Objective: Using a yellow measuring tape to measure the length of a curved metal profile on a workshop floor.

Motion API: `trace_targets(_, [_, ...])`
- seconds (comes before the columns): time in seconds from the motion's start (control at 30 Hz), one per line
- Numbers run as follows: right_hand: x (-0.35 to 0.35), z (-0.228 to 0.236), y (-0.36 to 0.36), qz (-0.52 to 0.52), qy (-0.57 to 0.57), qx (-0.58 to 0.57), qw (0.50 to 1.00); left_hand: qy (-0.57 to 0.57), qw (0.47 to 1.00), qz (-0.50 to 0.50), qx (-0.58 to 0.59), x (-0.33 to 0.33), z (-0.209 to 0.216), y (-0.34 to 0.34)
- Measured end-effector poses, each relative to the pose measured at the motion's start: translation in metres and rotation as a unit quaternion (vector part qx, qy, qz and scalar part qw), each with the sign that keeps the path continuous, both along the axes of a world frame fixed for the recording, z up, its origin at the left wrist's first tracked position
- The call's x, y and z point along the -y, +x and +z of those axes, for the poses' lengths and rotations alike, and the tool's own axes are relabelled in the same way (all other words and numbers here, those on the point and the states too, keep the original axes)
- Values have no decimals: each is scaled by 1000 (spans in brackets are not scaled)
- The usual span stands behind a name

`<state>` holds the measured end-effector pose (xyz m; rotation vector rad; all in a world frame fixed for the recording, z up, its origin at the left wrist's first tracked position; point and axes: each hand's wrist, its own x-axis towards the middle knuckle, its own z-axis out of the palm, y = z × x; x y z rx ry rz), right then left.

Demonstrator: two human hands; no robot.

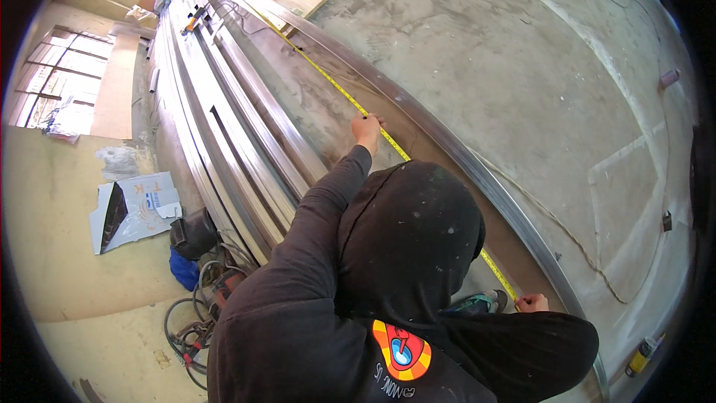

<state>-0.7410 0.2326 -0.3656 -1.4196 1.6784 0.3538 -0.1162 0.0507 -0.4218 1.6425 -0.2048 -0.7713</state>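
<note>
Neither of my hands is in view. In front of me another person in a black hooded top [410,239] bends over, seen from behind. That person's left hand [366,133] is closed at a yellow tape measure blade [335,86], and their right hand [532,303] is at the blade's near end. Stretched out long, the blade runs from the far left to the near right, partly hidden behind the hood. It passes along the inner side of a long grey metal profile [514,213], which looks curved in this fisheye picture.
Several long shiny metal profiles [250,145] lie side by side on the left, with an orange power tool [195,19] at their far end. A red tool with cables [227,283], a dark helmet [195,233] and flattened cardboard [138,209] are nearer. A cord [548,213] crosses the right floor, near a yellow-black can [640,358].
</note>
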Motion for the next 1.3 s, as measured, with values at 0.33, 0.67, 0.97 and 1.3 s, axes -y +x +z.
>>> trace_targets(0.33, [-2, 4, 7, 9, -200, -42, 979, -25, 999, -15, -25, 27, 9, -20])
trace_targets(0.67, [-12, -9, 9, 7, -165, -24, 986, 45, 996, -26, 76, 13, -5, -10])
trace_targets(0.97, [-10, -7, 18, 39, -202, -30, 978, 91, 994, -49, 44, 3, -5, -12])
trace_targets(1.3, [-2, 0, 26, 41, -316, -93, 943, 108, 992, -65, -1, 19, 6, -32])
